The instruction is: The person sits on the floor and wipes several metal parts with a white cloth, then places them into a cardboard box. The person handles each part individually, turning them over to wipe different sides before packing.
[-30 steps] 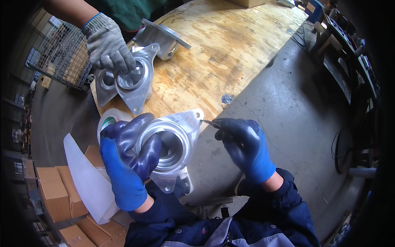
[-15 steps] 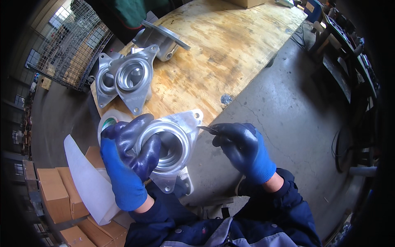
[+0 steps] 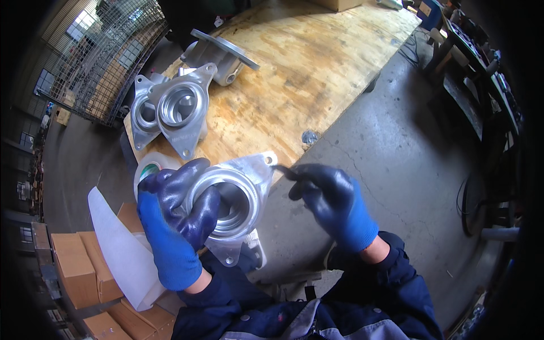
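Note:
My left hand (image 3: 173, 212), in a blue glove with a dark coated palm, is closed on a silvery metal flange casting (image 3: 256, 170). Its thumb reaches into the round central bore. The casting has a pointed flange with a hole near its upper right corner and another at the bottom. In the similarly gloved right hand (image 3: 331, 198), a thin dark tool (image 3: 284, 170) is pinched between the fingers. The tool's far end is at the flange's edge, just below the upper hole; blur hides whether it touches. Its exact kind cannot be made out.
Several similar castings (image 3: 195, 122) stand on the plywood table (image 3: 294, 73) at the left. A tape roll (image 3: 139, 170) is beside my left hand. Cardboard boxes (image 3: 76, 272) and a white sheet (image 3: 122, 249) lie lower left. A wire cage (image 3: 107, 62) stands far left.
My right hand and the thin tool have shifted slightly up and left along the flange edge. My left hand stays nearly still. The green cloth at the top has moved mostly out of sight.

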`<state>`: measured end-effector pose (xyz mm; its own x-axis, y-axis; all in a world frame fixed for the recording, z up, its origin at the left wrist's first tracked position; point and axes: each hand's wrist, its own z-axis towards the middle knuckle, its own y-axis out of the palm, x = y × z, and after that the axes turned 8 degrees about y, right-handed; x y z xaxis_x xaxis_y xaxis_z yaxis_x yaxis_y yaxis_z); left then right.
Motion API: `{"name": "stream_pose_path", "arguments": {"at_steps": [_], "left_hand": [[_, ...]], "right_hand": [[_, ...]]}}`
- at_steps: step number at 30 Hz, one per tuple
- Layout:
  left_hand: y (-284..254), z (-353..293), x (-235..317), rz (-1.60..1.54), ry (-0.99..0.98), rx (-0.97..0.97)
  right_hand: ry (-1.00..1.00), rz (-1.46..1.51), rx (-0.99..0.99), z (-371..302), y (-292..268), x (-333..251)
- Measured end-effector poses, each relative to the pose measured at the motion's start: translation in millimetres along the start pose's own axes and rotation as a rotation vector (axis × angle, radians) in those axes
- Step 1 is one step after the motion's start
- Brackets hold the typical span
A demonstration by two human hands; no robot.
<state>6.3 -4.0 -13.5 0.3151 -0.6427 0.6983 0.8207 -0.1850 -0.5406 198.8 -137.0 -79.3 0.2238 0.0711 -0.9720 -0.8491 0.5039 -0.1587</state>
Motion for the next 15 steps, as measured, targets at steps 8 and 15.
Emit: {"name": "stream_pose_path", "arguments": {"at_steps": [8, 15], "left_hand": [[-1.6, 0.9, 1.3, 0.038, 0.034, -0.036], [-1.5, -6.6, 2.1, 0.091, 0.161, -0.019]], "right_hand": [[0.078, 0.019, -0.144, 1.7, -4.2, -10.0], [0.367, 0.617, -0.205, -9.1, -19.5, -1.3]]}}
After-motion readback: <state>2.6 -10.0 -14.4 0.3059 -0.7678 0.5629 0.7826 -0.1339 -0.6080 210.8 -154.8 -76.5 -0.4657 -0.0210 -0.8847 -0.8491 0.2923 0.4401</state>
